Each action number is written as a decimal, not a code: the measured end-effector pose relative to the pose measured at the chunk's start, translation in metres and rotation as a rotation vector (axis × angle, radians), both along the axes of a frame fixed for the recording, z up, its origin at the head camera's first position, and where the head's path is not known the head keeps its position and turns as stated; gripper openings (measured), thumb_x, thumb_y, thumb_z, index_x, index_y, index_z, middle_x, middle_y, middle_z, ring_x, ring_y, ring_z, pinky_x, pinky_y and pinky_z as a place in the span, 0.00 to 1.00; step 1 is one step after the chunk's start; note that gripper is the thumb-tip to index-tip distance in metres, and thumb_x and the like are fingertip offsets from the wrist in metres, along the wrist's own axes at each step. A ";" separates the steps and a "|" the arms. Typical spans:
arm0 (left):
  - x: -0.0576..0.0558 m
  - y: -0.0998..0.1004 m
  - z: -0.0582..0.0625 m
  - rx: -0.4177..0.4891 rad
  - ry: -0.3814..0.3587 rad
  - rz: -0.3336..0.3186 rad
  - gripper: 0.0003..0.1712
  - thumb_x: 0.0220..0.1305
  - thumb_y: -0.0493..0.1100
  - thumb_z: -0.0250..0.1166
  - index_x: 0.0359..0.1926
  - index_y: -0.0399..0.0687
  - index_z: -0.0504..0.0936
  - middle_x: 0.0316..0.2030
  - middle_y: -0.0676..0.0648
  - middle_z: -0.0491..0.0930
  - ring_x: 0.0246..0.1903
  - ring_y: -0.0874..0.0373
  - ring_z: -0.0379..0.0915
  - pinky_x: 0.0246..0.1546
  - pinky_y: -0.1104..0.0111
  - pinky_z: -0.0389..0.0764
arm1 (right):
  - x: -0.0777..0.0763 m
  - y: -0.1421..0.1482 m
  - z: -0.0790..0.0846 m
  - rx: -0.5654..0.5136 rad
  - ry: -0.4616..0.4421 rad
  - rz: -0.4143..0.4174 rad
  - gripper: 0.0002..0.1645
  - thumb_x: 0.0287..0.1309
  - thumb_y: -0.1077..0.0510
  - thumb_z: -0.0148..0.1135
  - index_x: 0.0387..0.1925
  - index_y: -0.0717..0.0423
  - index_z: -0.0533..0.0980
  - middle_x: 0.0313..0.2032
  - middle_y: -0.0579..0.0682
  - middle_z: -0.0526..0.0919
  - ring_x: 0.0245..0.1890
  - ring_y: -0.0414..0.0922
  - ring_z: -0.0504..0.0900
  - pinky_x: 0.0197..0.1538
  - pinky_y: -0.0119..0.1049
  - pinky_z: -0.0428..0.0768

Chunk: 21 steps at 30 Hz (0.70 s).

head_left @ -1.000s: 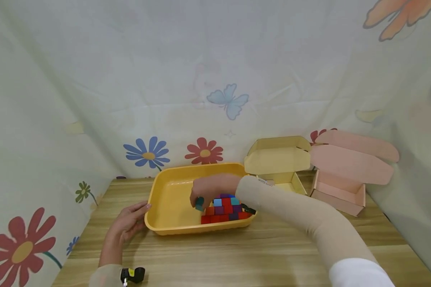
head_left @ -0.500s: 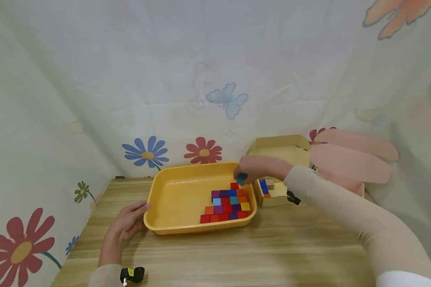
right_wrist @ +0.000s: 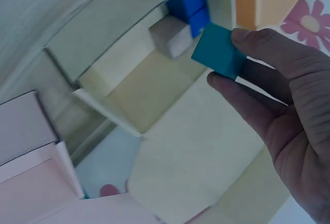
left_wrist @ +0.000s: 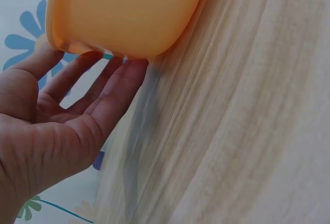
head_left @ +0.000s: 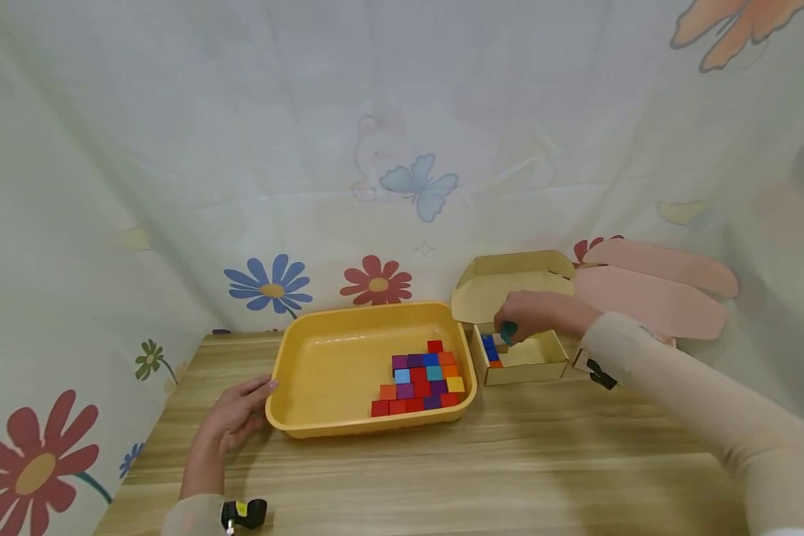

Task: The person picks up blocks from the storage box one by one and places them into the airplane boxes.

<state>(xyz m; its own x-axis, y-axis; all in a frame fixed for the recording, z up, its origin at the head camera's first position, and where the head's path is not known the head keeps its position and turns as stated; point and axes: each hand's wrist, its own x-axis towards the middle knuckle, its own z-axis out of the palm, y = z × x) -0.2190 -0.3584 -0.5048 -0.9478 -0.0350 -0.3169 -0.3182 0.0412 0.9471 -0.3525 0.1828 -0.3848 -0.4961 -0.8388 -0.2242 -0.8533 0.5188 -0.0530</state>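
Observation:
In the head view my right hand (head_left: 532,316) is over the open yellow cardboard box (head_left: 525,374), pinching a teal cube (right_wrist: 219,51) between thumb and fingertips. Inside that box, along its left side, lie blue cubes (right_wrist: 192,5), a plain wooden cube (right_wrist: 171,36) and an orange one (head_left: 495,365). My left hand (head_left: 237,413) touches the left end of the yellow plastic tray (head_left: 375,427), its fairly straight fingertips against the outer wall and the thumb at the rim. Several coloured cubes (head_left: 420,383) sit in rows in the tray's right part.
An open pink cardboard box (head_left: 653,298) stands right of the yellow one, partly hidden by the right forearm. Both boxes have raised lids near the flower-printed curtain (head_left: 308,149). The wooden table (head_left: 375,476) extends in front of the tray.
My right hand has carried the teal cube from over the tray rightward to over the yellow box, uncovering the cubes in the tray. The left hand stays at the tray's end.

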 end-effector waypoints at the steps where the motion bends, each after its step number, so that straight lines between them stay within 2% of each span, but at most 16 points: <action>1: 0.000 0.000 0.000 -0.001 0.001 0.000 0.43 0.72 0.54 0.64 0.77 0.37 0.60 0.71 0.35 0.66 0.51 0.60 0.80 0.52 0.62 0.83 | -0.001 0.004 -0.003 0.005 -0.007 -0.024 0.11 0.56 0.64 0.74 0.42 0.62 0.85 0.34 0.50 0.87 0.29 0.39 0.79 0.38 0.34 0.84; 8: -0.001 0.002 -0.004 -0.003 0.000 -0.007 0.42 0.73 0.54 0.63 0.77 0.37 0.60 0.72 0.34 0.64 0.52 0.59 0.80 0.52 0.61 0.83 | -0.006 0.029 -0.031 0.028 -0.036 -0.172 0.14 0.57 0.63 0.73 0.44 0.65 0.82 0.35 0.54 0.84 0.31 0.41 0.78 0.38 0.38 0.83; 12: 0.000 0.001 -0.004 0.012 -0.002 0.004 0.42 0.73 0.52 0.64 0.77 0.36 0.59 0.69 0.36 0.69 0.51 0.60 0.81 0.51 0.61 0.84 | -0.008 0.032 -0.045 0.000 -0.035 -0.162 0.12 0.56 0.63 0.74 0.41 0.63 0.81 0.34 0.53 0.84 0.31 0.41 0.78 0.37 0.37 0.81; 15: 0.001 0.000 -0.002 0.022 0.011 0.007 0.42 0.73 0.52 0.64 0.77 0.35 0.59 0.66 0.39 0.73 0.50 0.60 0.81 0.51 0.61 0.84 | -0.009 0.031 -0.051 -0.027 0.011 -0.128 0.13 0.54 0.63 0.76 0.40 0.62 0.83 0.35 0.53 0.83 0.33 0.43 0.80 0.39 0.38 0.82; 21: 0.000 0.000 0.000 0.013 -0.002 0.000 0.43 0.73 0.53 0.64 0.77 0.36 0.58 0.68 0.38 0.71 0.50 0.61 0.81 0.51 0.61 0.83 | -0.008 0.027 -0.058 -0.080 0.103 -0.162 0.11 0.54 0.62 0.77 0.38 0.60 0.84 0.34 0.52 0.79 0.34 0.47 0.80 0.39 0.41 0.83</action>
<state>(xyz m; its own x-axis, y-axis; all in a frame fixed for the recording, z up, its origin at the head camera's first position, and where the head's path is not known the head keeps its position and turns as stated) -0.2195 -0.3587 -0.5052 -0.9472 -0.0311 -0.3191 -0.3200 0.0290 0.9470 -0.3605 0.2100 -0.4424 -0.6424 -0.7596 -0.1015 -0.7624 0.6469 -0.0167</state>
